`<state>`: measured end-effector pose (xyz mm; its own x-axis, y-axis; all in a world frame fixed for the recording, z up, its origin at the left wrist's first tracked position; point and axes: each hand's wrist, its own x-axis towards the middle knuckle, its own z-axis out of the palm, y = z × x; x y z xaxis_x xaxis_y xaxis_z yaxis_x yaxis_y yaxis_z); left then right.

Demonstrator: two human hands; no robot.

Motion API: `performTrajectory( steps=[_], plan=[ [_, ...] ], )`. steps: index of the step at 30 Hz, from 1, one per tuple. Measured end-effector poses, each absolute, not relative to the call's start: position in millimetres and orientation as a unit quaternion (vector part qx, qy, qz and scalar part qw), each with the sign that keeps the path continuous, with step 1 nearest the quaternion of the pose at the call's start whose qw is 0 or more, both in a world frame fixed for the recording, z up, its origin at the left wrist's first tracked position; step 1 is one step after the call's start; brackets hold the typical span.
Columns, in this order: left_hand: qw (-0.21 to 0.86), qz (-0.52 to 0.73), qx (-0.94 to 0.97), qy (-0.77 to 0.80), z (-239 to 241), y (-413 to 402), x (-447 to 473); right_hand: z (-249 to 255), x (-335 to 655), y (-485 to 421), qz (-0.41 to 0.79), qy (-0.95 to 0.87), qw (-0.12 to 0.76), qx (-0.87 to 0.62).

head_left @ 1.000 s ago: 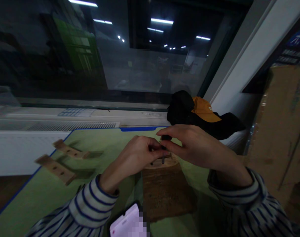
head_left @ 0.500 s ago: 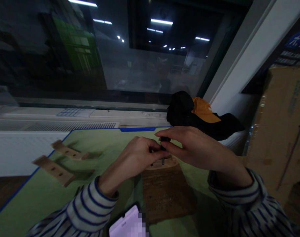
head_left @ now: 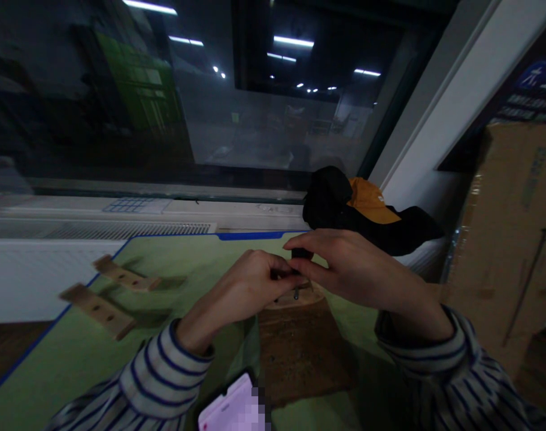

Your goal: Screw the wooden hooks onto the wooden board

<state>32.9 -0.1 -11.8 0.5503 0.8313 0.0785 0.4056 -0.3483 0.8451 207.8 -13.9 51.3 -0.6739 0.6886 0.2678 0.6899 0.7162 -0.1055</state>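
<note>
My right hand [head_left: 345, 257] is closed, fingertips on the black handle [head_left: 300, 254] of what looks like a small screwdriver. Below it, my left hand [head_left: 250, 278] pinches thumb and finger around the tool's lower part, close to the right fingertips. A short metal end [head_left: 296, 294] points down from between them. Under the hands lies a light wooden piece [head_left: 279, 301] with a dark hole, partly hidden. It touches the far end of a dark brown wooden board [head_left: 304, 353]. Whether the metal end touches the wood I cannot tell.
Two light wooden pieces with holes, one farther [head_left: 132, 278] and one nearer [head_left: 97, 311], lie on the green table [head_left: 183, 257] to the left. A pink-cased phone [head_left: 232, 407] is at the front. Black and orange caps [head_left: 372, 200] sit by the window; a cardboard box [head_left: 501, 239] stands right.
Both hands stay almost in place. The right fingers have shifted slightly around the black handle, and less of its lower part shows.
</note>
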Motion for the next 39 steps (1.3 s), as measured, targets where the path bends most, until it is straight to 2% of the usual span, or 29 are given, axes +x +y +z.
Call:
performTrajectory(
  steps=[11, 16, 39],
  plan=[
    [0.403, 0.264, 0.769, 0.42, -14.2, 0.1, 35.6, 53.4, 208.4, -15.1, 0.0, -0.911, 0.143, -0.387],
    [0.416, 0.259, 0.765, 0.418, -15.3, 2.2, 34.4, 50.7, 207.1, -15.6, 0.004, -0.914, 0.175, -0.366],
    [0.442, 0.228, 0.783, 0.374, -11.9, 0.5, 31.6, 50.8, 208.5, -14.3, 0.005, -0.915, 0.15, -0.373]
  ],
)
